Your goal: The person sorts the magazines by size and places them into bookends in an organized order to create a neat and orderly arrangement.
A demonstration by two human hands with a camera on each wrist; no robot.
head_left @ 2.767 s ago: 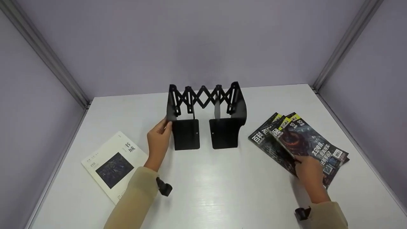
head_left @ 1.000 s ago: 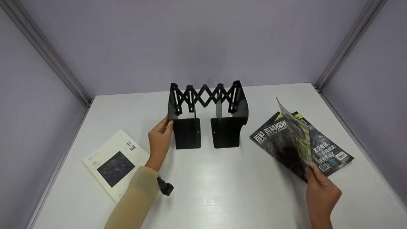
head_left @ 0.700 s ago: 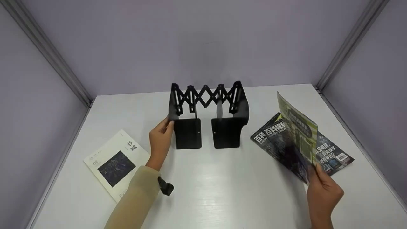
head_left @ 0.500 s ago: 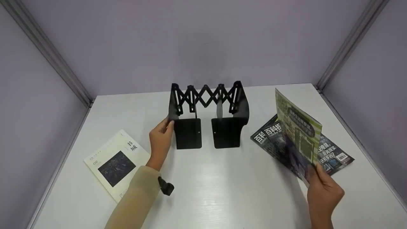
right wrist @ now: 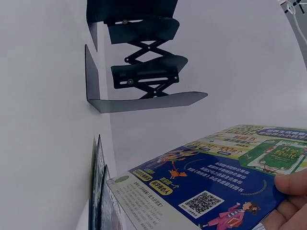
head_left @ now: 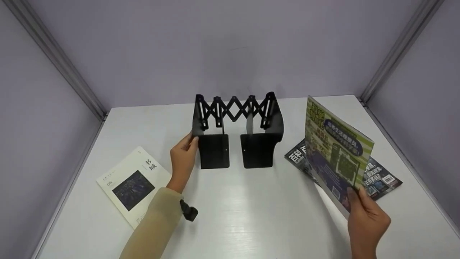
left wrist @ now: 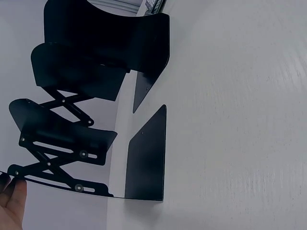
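Observation:
A black expandable bookend [head_left: 214, 151], with a zigzag lattice at its back, stands upright near the table's far side. My left hand [head_left: 183, 158] pinches the edge of its left end plate; the thumb and fingers [left wrist: 17, 197] show at that plate in the left wrist view. On the right, my right hand [head_left: 368, 223] grips a magazine [head_left: 336, 144] by its lower right corner and holds it tilted up above the table. Its green, yellow and purple-blue cover bears a QR code [right wrist: 201, 203]. Beneath it lie dark magazines [head_left: 381, 178], partly hidden.
A cream-coloured book [head_left: 125, 207] with a dark square picture lies at the left, partly covered by my left sleeve [head_left: 154, 219]. The white table [head_left: 248, 208] is bounded by a pale back wall [head_left: 230, 50] and side walls.
My right hand has lifted the magazine off the pile and turned it, so its colourful cover now faces the head camera. My left hand and the bookend have stayed in place.

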